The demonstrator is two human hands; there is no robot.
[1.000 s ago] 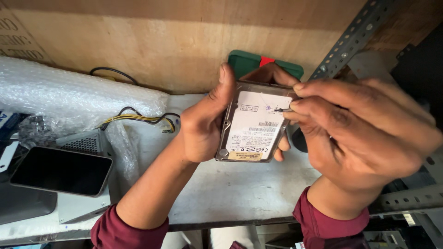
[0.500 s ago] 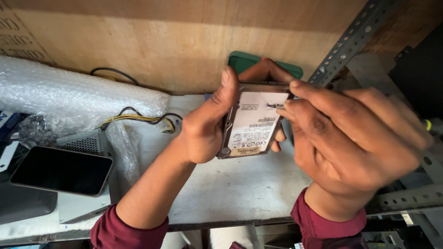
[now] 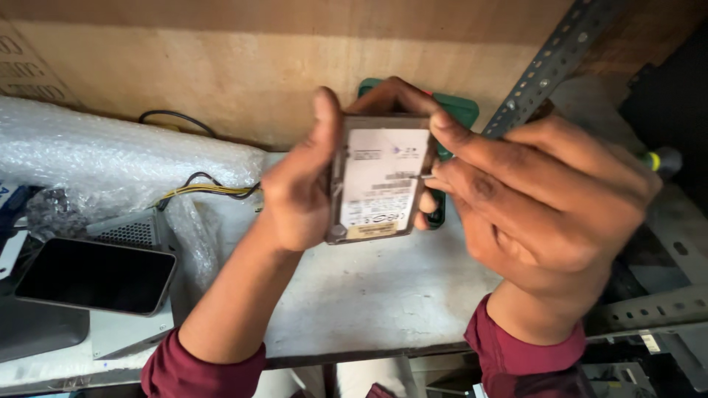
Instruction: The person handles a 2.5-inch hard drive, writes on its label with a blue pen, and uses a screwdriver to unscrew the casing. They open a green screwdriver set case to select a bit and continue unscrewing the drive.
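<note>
My left hand grips a small metal hard drive with a white label, holding it upright above the bench. Its thumb lies along the drive's left edge and its fingers wrap behind the top. My right hand is at the drive's right edge, with thumb and forefinger pinched on a thin metal screwdriver shaft that touches the drive's side. The tool's handle is hidden inside the fist. Behind the drive a green tray shows partly.
A bubble-wrap roll lies at the left, with yellow and black wires beside it. A dark phone rests on a grey box at the lower left. A perforated metal shelf upright runs diagonally at the right. A screwdriver handle lies far right.
Both hands and the drive have shifted slightly up and left in view. My right hand has drawn closer to the drive's right edge and its grip is blurred by motion.
</note>
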